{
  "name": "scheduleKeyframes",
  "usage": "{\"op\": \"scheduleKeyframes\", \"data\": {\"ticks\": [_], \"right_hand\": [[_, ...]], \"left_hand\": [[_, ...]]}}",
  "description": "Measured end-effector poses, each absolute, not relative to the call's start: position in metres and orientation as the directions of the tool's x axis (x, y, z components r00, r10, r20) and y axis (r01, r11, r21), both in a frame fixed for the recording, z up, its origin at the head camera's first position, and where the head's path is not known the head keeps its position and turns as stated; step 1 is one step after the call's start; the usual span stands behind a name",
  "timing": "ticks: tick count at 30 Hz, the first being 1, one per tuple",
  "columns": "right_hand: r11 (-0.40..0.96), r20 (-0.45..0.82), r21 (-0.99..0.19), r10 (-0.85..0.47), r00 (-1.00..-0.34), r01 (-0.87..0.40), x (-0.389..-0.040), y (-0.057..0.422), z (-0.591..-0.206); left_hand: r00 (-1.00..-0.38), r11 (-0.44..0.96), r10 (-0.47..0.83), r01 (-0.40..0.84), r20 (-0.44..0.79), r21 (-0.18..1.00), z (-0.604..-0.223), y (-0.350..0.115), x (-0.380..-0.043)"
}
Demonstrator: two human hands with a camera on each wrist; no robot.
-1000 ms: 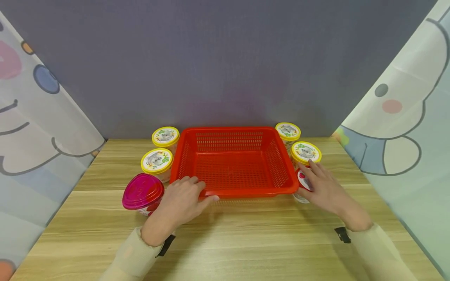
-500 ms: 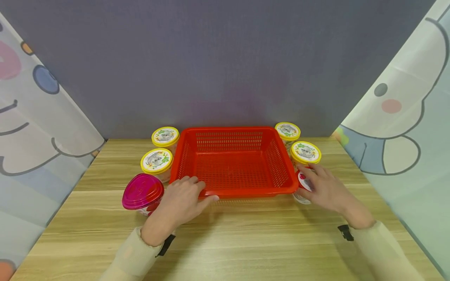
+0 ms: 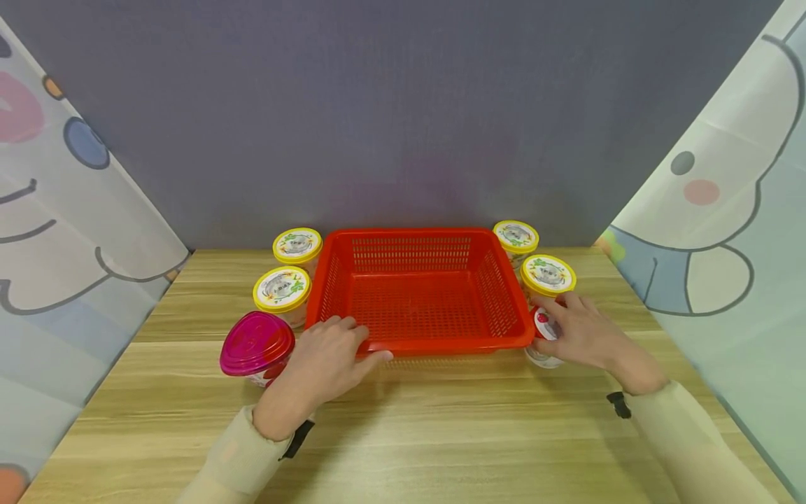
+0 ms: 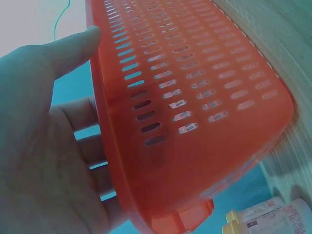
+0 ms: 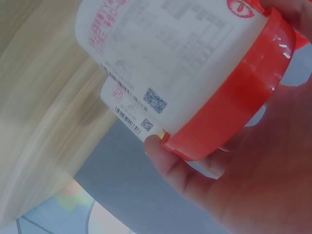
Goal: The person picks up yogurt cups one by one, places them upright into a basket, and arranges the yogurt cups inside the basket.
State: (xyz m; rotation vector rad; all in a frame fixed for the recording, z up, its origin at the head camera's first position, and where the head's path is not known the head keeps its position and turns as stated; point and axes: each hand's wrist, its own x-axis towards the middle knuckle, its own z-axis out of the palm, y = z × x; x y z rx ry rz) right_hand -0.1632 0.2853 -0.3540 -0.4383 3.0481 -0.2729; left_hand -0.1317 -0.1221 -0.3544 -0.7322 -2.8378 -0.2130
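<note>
Where my left hand (image 3: pixel 330 360) is: curled over the near left part of the basket's rim, thumb on one side, fingers on the other, gripping it.
What my right hand (image 3: pixel 582 332) has: the red-lidded tub (image 3: pixel 543 359), its lid held between bent thumb and fingers.
Red-lidded tub: just beside the basket's near right corner; I cannot tell whether its base touches the counter.
Red basket (image 3: pixel 422 344): on the counter (image 3: pixel 441 434) between my hands, its far side near the grey wall (image 3: pixel 403 119).
Left side: the pink-lidded tub (image 3: pixel 255 343) just outside my left hand, two yellow-lidded tubs (image 3: pixel 281 288) behind it.
Right side: two more tubs with yellow lids (image 3: pixel 548 273), beyond my right hand.
</note>
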Motion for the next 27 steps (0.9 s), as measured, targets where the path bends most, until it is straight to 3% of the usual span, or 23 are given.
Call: {"op": "scheduleKeyframes", "data": {"ticks": [7,16,27], "right_hand": [[0.945,-0.021,-0.185,-0.277,-0.961,-0.269,-0.165,0.286,-0.358],[0.948,0.071,-0.167,-0.263,-0.962,-0.272,-0.165,0.289,-0.362],[0.957,0.085,-0.136,-0.247,-0.965,-0.256,-0.165,0.299,-0.344]], "left_hand": [[-0.855,0.865,0.463,0.493,0.233,0.090,-0.355,-0.122,-0.132],[-0.854,0.864,0.466,0.496,0.234,0.090,-0.355,-0.122,-0.132],[-0.848,0.861,0.470,0.501,0.245,0.083,-0.356,-0.123,-0.132]]}}
